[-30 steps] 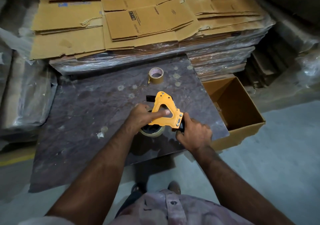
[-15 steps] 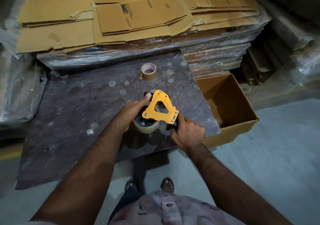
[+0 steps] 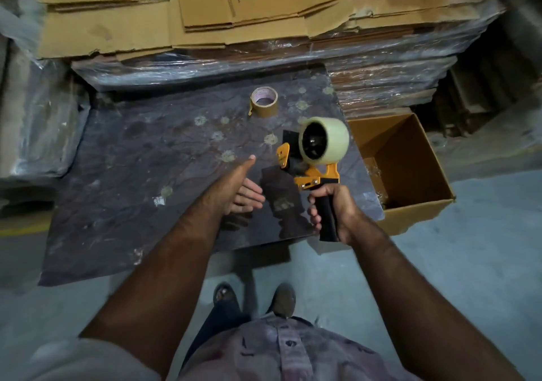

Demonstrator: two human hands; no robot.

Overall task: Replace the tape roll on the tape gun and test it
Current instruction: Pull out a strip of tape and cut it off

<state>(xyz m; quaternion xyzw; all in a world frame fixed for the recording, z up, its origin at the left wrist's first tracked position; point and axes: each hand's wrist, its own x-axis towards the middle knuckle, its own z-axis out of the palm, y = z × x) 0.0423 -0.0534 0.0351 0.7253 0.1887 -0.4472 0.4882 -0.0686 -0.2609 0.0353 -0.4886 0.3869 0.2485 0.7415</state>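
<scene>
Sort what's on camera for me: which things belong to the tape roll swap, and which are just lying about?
Job:
tape gun, held by the right hand
clear tape roll mounted on it
brown tape roll on the table
left hand, open

Lying about:
open cardboard box
flattened cartons

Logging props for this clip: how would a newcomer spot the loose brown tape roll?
Find the dark mottled tabletop in front of the wrapped cardboard stack. Near its far edge a brown tape roll lies flat, alone. Unlike the clear roll mounted on the yellow tape gun, it is brown and untouched.
</scene>
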